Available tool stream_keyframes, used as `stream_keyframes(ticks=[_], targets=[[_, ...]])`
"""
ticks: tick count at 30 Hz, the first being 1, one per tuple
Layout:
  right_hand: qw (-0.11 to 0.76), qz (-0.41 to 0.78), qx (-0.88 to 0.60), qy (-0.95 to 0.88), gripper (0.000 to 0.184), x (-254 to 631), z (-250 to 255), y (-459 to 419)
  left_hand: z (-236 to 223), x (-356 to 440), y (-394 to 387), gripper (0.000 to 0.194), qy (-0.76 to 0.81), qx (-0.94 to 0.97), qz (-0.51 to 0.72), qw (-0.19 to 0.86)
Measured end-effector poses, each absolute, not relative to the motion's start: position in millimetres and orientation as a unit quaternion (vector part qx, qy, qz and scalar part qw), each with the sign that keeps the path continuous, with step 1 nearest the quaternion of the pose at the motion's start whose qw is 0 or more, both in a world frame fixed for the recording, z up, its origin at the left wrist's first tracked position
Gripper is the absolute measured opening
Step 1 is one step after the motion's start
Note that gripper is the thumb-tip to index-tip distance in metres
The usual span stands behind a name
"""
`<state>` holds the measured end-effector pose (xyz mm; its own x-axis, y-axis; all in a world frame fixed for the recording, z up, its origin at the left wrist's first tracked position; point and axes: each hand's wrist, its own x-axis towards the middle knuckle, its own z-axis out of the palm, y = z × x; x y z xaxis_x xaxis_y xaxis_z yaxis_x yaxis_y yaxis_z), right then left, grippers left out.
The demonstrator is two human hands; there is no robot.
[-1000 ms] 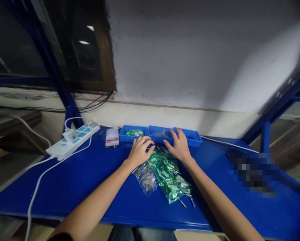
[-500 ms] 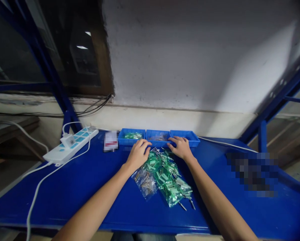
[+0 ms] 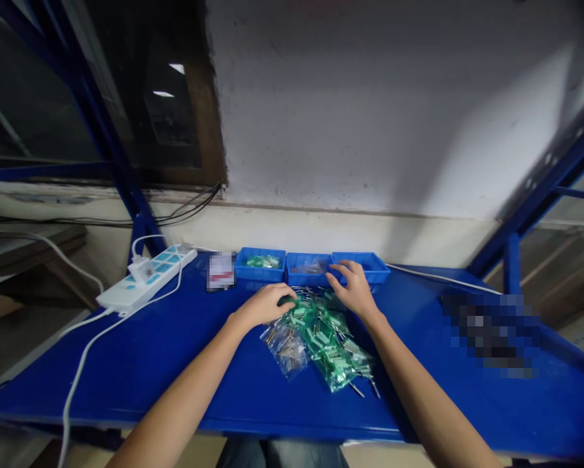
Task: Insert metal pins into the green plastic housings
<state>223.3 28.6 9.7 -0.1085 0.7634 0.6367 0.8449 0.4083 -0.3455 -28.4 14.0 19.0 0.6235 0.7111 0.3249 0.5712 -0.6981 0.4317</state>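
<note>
A pile of small green parts with metal pins, partly in a clear bag (image 3: 327, 338), lies in the middle of the blue table (image 3: 185, 370). My left hand (image 3: 264, 304) rests on the pile's left far edge with fingers curled over green pieces. My right hand (image 3: 353, 286) hovers at the pile's far right, fingers spread, next to the blue trays. A smaller clear bag of metal pins (image 3: 286, 348) lies at the pile's near left.
Three small blue trays (image 3: 370, 261) stand in a row at the table's back; the left one holds green parts. A white power strip (image 3: 146, 281) with its cable lies at the back left. Blurred patches sit beside the trays and at the right. A wall stands behind.
My left hand has drawn back from the trays and curled onto the pile's edge. My right hand has lifted slightly and opened its fingers beside the right tray.
</note>
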Motion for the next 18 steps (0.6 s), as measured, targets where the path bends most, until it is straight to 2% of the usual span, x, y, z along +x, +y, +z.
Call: stream_keyframes(ticks=[8,12,18], targets=[[0.408,0.143,-0.484,-0.761,0.034,169,24,-12,22,-19,11,0.021,0.416,0.792,0.443,0.055],[0.445,0.200,-0.472,-0.734,0.037,159,23,-15,23,-13,6,0.021,0.384,0.792,0.470,0.071],[0.454,0.299,-0.487,-0.684,0.034,162,22,-11,21,-7,1,0.020,0.349,0.786,0.501,0.091]])
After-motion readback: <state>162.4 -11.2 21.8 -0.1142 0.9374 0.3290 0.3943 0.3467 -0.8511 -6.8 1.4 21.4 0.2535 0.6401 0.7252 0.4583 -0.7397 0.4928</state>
